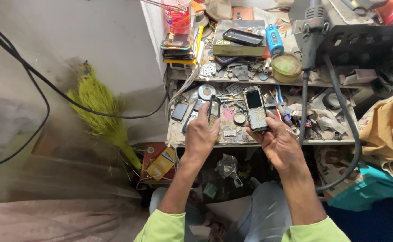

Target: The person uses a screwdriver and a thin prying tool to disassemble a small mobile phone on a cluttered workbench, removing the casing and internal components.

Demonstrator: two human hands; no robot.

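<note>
My right hand (278, 142) holds a small keypad phone (255, 108) upright, its screen and bare keypad board facing me. My left hand (201, 134) grips a dark phone cover piece (214, 109) by its edge, turned sideways. Both hands hover above the front edge of a cluttered low workbench (232, 142). The two pieces are apart, about a hand's width between them.
The bench carries several phone parts, a round disc (206, 91) and small tools. On the upper shelf sit stacked phones (178, 45), a box (239, 41), a blue device (274, 39) and a round tin (286, 66). A black hose (303, 103) hangs right; a green broom (102, 112) stands left.
</note>
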